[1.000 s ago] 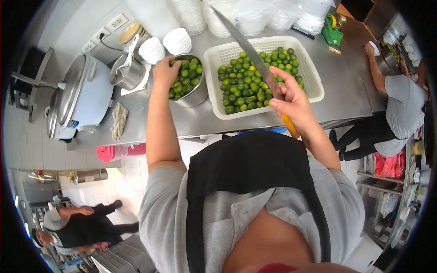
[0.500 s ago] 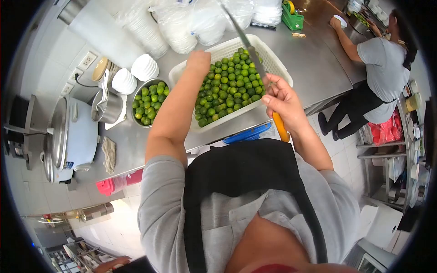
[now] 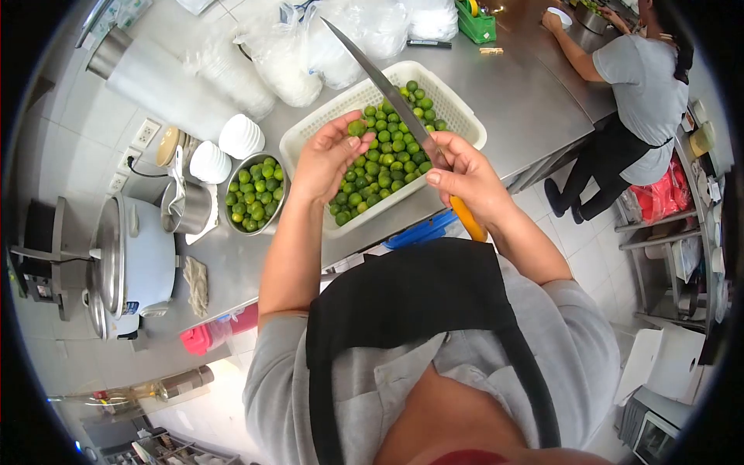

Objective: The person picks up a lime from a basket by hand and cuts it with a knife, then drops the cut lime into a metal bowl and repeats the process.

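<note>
A long knife [image 3: 381, 81] with an orange handle is gripped in my right hand [image 3: 467, 177], its blade slanting up and left across the limes. Between the fingertips of my left hand [image 3: 329, 159] is a single green lime [image 3: 356, 128], held above the left side of the white basket [image 3: 466, 128]. Below both hands, many limes [image 3: 387, 155] fill much of that basket; part of the pile is hidden behind the blade and my fingers. To the left of my left forearm stands a metal bowl [image 3: 273, 223] heaped with more limes [image 3: 254, 194].
White bowls [image 3: 241, 136], a metal pot [image 3: 186, 211] and a large rice cooker [image 3: 151, 252] stand on the left. Bagged containers [image 3: 341, 46] line the back. A green box [image 3: 477, 27] sits at the back right. Another person [image 3: 639, 85] works at the far right counter.
My left hand has come back from the basket's far left side, turned up, and now shows a lime in its fingers. The knife has swung leftward, its blade lower across the basket.
</note>
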